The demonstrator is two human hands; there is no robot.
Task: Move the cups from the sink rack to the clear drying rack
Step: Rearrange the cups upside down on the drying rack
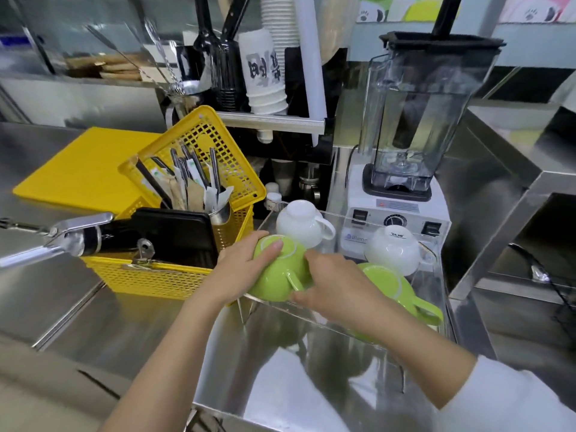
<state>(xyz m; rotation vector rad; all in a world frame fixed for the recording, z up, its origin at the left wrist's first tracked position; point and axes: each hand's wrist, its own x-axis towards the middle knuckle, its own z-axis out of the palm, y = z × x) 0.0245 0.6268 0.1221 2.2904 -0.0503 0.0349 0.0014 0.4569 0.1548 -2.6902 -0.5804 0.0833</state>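
Observation:
Both of my hands rest on an upside-down green cup (pixel 279 271) at the near left corner of the clear drying rack (pixel 431 277). My left hand (pixel 241 271) wraps its left side, fingers over the base. My right hand (pixel 335 286) holds it by the handle side. A second green cup (pixel 402 291) lies upside down to the right, partly hidden by my right hand. Two white cups stand upside down at the back of the rack, one (pixel 300 222) on the left and one (pixel 392 249) on the right.
A yellow basket (pixel 156 279) with a black tray and a tin of cutlery and straws stands just left of the rack. A blender (pixel 405 163) is right behind the rack. A metal tap handle (pixel 56 238) juts in from the left. Paper cups are stacked at the back.

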